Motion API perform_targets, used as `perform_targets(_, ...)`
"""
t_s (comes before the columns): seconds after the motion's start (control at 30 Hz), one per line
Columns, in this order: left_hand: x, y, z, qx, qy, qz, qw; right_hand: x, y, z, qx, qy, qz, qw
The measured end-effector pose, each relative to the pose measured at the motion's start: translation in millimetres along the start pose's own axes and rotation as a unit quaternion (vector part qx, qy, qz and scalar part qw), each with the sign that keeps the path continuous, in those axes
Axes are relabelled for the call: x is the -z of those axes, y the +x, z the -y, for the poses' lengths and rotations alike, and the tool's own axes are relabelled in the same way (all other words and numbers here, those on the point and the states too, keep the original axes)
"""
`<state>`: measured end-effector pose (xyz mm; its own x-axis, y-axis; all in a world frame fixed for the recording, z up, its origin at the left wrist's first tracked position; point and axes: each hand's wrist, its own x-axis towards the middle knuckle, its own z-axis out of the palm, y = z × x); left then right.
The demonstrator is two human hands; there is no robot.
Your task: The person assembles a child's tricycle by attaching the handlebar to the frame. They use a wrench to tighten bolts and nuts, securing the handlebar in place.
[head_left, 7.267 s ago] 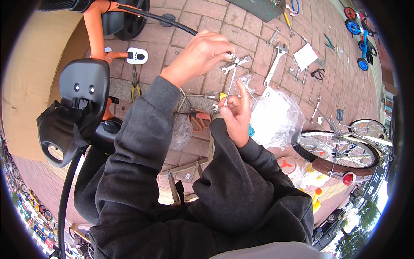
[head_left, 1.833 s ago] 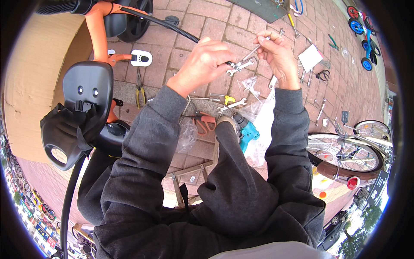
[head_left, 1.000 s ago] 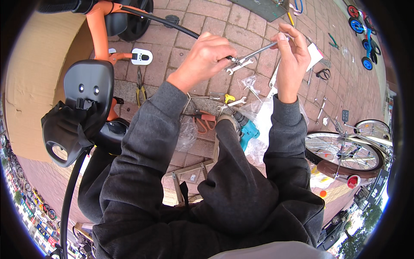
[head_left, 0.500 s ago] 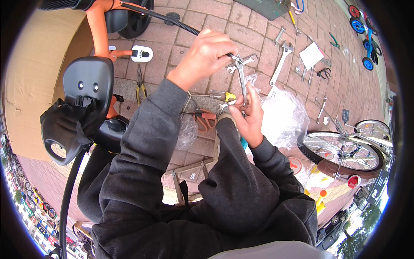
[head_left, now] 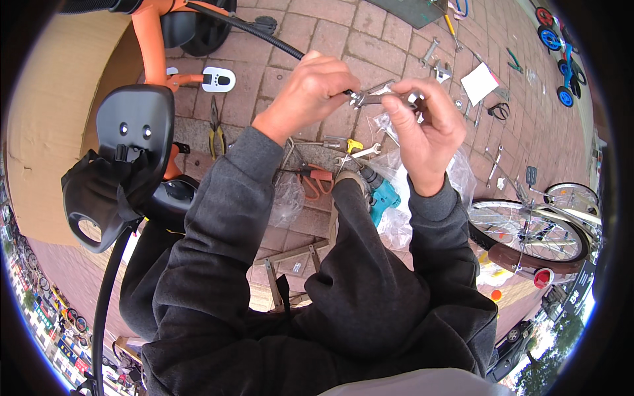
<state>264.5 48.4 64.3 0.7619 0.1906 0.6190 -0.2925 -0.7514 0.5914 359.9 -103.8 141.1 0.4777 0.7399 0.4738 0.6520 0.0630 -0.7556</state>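
Head view — hands (head_left: 314,92) nearly meeting.

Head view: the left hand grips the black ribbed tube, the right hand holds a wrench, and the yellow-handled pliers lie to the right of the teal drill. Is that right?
Not quite: the head view shows the yellow-handled pliers to the left of the teal drill. The left hand does grip the black ribbed tube, and the right hand holds a wrench.

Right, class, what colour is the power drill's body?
The power drill has a teal body, seen best in the head view.
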Motion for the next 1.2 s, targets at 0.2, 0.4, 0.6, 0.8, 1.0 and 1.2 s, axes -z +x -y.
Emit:
perform_targets(0.2, 0.7, -2.3, -0.1, -0.004, -0.007, 0.0, 1.0, 2.1, 22.3, -44.0, -0.183, 0.219, -0.097, 0.953)
perform_targets(0.4, -1.9, -7.9, 2.6, 0.002, -0.012, 0.006, 1.0, 1.0, -8.1, -95.2, -0.366, 0.343, -0.04, 0.864)
perform_targets(0.6, -1.5, -16.2, 2.4, 0.009, -0.012, 0.024, 1.0, -3.8, -40.2, -110.6, -0.462, 0.385, 0.01, 0.799)
perform_targets(0.8, 0.3, -21.1, 2.4, 0.01, -0.003, 0.029, 1.0, -0.7, -38.3, -111.3, -0.395, 0.487, -0.006, 0.779)
perform_targets(1.0, 7.3, -53.7, -17.2, 0.043, 0.099, 0.003, 0.994, 1.6, -25.7, -93.4, -0.389, 0.469, -0.067, 0.79)
perform_targets(1.2, 23.3, -92.4, -50.7, 0.131, 0.163, -0.065, 0.976, -71.1, 3.3, -42.9, -0.445, 0.383, 0.314, 0.747)
